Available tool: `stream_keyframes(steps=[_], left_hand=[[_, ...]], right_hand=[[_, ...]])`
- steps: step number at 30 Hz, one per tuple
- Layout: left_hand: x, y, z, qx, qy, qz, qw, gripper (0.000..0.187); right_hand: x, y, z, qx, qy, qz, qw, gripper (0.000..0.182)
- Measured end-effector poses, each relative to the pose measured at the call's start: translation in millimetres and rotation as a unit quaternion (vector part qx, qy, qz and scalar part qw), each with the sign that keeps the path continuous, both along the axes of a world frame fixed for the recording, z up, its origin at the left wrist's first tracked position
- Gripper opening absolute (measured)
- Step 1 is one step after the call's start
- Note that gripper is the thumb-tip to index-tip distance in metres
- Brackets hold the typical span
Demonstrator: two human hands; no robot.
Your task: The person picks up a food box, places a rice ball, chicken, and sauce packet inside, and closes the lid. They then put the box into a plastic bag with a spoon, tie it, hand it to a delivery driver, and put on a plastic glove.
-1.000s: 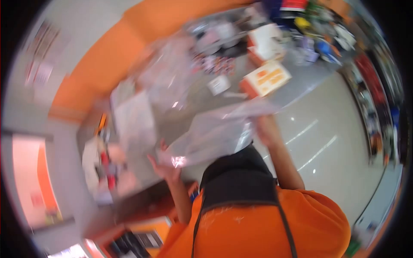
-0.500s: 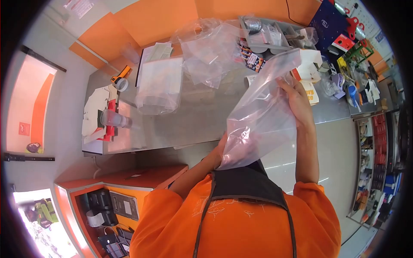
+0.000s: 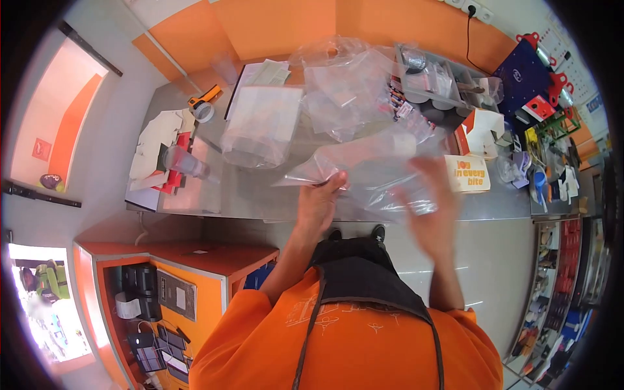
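In the head view a large clear plastic bag (image 3: 370, 156) stretches out flat over the front part of the metal table (image 3: 253, 192). My left hand (image 3: 320, 200) is closed on its left end, thumb on top. At the bag's right end is my right hand (image 3: 434, 211), blurred by motion, with thumb and fingers spread apart and overlapping the plastic. Beyond the bag lies a heap of more clear bags (image 3: 344, 91). A stack of white sheets in clear plastic (image 3: 263, 123) rests left of that heap.
A grey divided tray (image 3: 432, 78) stands at the back right, near an opened printed box (image 3: 471, 174). On the left are a tape dispenser (image 3: 205, 104), a clear cup (image 3: 185, 160) and flattened cardboard (image 3: 153, 153). An orange cabinet (image 3: 195, 260) sits below left.
The bag has gone from hanging upright before my chest to lying stretched over the table. My left hand has come up into view; my right hand has moved down and come off its grip.
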State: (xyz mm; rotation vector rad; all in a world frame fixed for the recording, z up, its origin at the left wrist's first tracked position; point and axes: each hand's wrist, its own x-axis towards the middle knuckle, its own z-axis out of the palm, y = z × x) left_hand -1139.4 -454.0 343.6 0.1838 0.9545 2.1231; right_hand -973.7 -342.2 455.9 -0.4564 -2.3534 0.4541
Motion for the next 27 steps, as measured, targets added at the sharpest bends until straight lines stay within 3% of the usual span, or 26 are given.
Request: stream_keyframes(steps=[2,3,6,11,14,15,17,18,19,22,23,27], left_hand=[[8.2,-0.2,6.7,-0.012,-0.008,-0.038,0.999,0.023],[12.0,-1.2,9.8,-0.017,-0.012,-0.061,0.998,0.024],[11.7,-13.6,23.9,0.034,-0.036,-0.081,0.995,0.025],[7.6,-26.9,-16.7,-0.016,-0.096,-0.054,0.994,0.024],[4.9,-25.0,-17.2,-0.031,-0.178,-0.025,0.983,0.025],[-4.5,-28.2,-16.3,-0.001,-0.227,-0.069,0.971,0.027],[-25.2,-44.4,-24.5,0.023,-0.187,-0.065,0.980,0.031],[-30.1,-48.9,-29.6,0.036,-0.167,-0.061,0.983,0.033],[-21.2,-46.5,-18.8,-0.052,-0.086,-0.036,0.994,0.036],[0.3,-27.2,-12.3,-0.102,0.026,-0.041,0.994,0.042],[8.3,-23.9,6.5,-0.082,-0.019,-0.090,0.992,0.033],[6.8,-27.1,8.0,-0.030,-0.023,-0.074,0.997,0.027]], right_hand=[[-31.1,-28.4,-32.0,-0.245,-0.005,0.095,0.965,0.044],[-36.3,-27.4,-45.7,-0.259,-0.010,0.095,0.961,0.044],[-42.1,-17.3,-66.8,-0.269,-0.005,0.120,0.956,0.041],[-48.0,-20.6,-89.4,-0.227,0.018,0.202,0.953,0.029],[-52.7,-19.5,-92.5,-0.236,0.051,0.201,0.949,0.018],[-49.1,-11.2,-96.2,-0.297,0.069,0.162,0.939,0.017],[-42.6,12.5,-99.1,-0.412,0.104,0.087,0.901,0.015],[-40.5,15.2,-93.7,-0.385,0.105,0.082,0.913,0.015],[-37.3,15.0,-76.3,-0.360,0.104,0.077,0.924,0.015],[-44.0,-9.6,-70.6,-0.307,0.053,0.120,0.943,0.014],[-47.3,-18.5,-71.9,-0.291,0.031,0.141,0.946,0.015],[-48.6,-8.2,-76.8,-0.385,0.058,0.106,0.915,0.011]])
